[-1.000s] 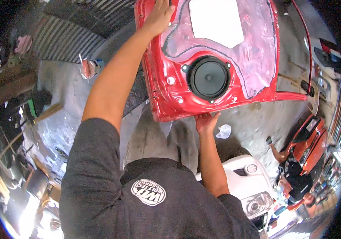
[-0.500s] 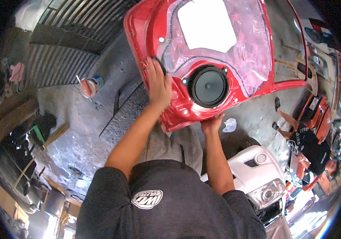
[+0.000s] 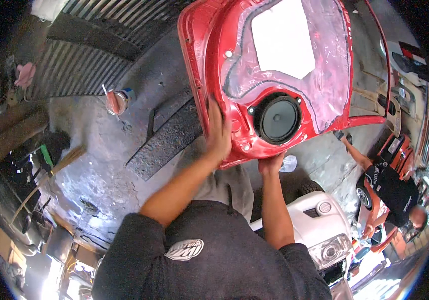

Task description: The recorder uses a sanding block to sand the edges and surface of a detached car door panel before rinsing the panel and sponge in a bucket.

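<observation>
Red car door point(image 3: 234, 85), stripped of trim, is up off the concrete floor point(image 3: 94, 170), carried only by the person's two hands. Inner side faces the camera: round black speaker point(image 3: 277, 119) low in the panel, clear plastic sheet point(image 3: 324, 75) over the upper part with a white patch point(image 3: 282, 37) showing through.

Change over the last second: left hand point(image 3: 218, 131) came off the door's far top edge and now lies flat on the inner face near the lower-left corner, just left of the speaker, fingers spread and pressing, not wrapped around anything. Right hand point(image 3: 272, 162) stays under the bottom edge, below the speaker, fingers curled up around the lip, taking the weight. Door also sits closer to the body and more upright than before.

My read: grip shifted from a wide reach to a tight two-point hold at the bottom corner, which is better for control and worse for tipping, since the top edge is now free.

Around it: white car point(image 3: 319, 225) nose right below the right forearm, orange cup with a straw point(image 3: 114, 100) on the floor left of the door, dark rubber mat point(image 3: 167, 140) between them. Another person in a dark shirt point(image 3: 392, 190) crouches at the right edge, one arm reaching up toward the door's lower-right corner; can't tell if it touches.
</observation>
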Demonstrator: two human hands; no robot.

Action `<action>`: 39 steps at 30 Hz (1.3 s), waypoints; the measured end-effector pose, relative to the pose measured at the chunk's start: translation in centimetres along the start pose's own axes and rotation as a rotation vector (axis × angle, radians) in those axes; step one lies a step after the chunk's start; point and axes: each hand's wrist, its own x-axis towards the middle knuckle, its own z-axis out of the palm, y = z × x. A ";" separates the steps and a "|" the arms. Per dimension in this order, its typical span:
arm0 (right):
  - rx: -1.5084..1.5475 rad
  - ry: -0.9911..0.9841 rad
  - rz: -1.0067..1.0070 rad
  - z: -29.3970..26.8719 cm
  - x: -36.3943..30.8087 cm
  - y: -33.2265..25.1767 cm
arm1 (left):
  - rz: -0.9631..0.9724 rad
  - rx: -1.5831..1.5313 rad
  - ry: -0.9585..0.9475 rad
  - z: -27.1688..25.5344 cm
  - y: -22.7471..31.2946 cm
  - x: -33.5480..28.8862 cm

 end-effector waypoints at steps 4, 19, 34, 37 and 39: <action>-0.061 0.033 -0.037 0.5 -0.4 -0.1 | 0.072 -0.066 -0.049 0.1 -1.0 -2.1; -0.077 0.113 0.073 -1.0 -0.1 0.1 | 0.340 0.348 -0.033 -3.2 -1.7 20.9; -0.309 -0.120 0.286 -2.7 -3.1 -1.0 | -0.086 -0.011 0.156 7.9 -0.7 -15.4; -0.527 -0.184 0.251 -4.1 -4.3 -2.6 | -0.153 -0.108 0.156 10.1 0.7 -17.1; -0.615 -0.084 0.196 -5.7 -5.3 -3.9 | -0.230 -0.179 0.135 11.5 0.7 -17.5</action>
